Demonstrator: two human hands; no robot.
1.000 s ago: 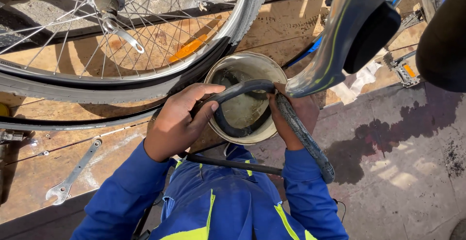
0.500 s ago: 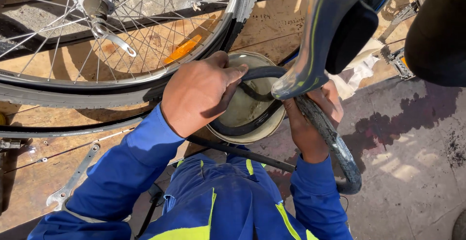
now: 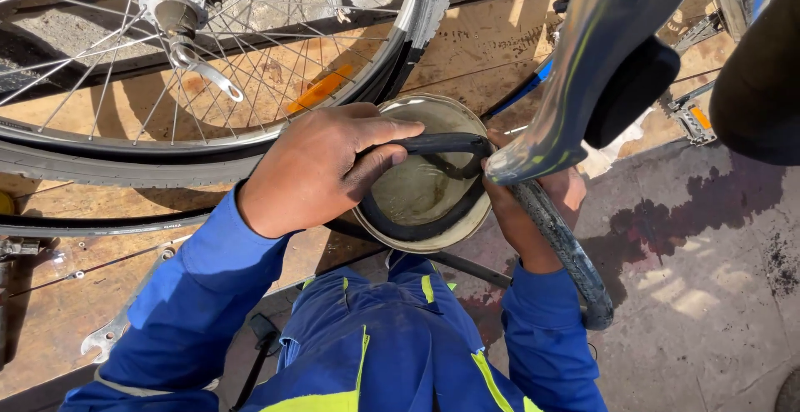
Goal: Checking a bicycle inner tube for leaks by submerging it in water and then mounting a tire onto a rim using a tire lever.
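Hands first: we see the left hand [image 3: 312,166] curled over the near-left rim of a round metal basin [image 3: 433,112], its fingers [image 3: 379,162] closed around a black inner tube [image 3: 433,144]. The right hand [image 3: 542,212] grips the same tube at the basin's right edge, though a shiny curved metal part [image 3: 583,70] hangs in front and hides most of its fingers, so we can tell the hold only from the tube running through the fist. Between the 2 hands the tube bends across the basin and dips into the murky water inside; another stretch of it curls along the basin's near wall. Past the right hand it trails down and to the right over the stained concrete floor [image 3: 708,312].

The basin sits at the edge of a worn wooden board [image 3: 483,37]. Just beyond it lies a spoked bicycle wheel [image 3: 208,62] with an orange reflector [image 3: 321,87]. A flat spanner [image 3: 104,337] rests on the board beside the blue left sleeve [image 3: 192,304]. A pedal [image 3: 692,116] shows at the upper right.
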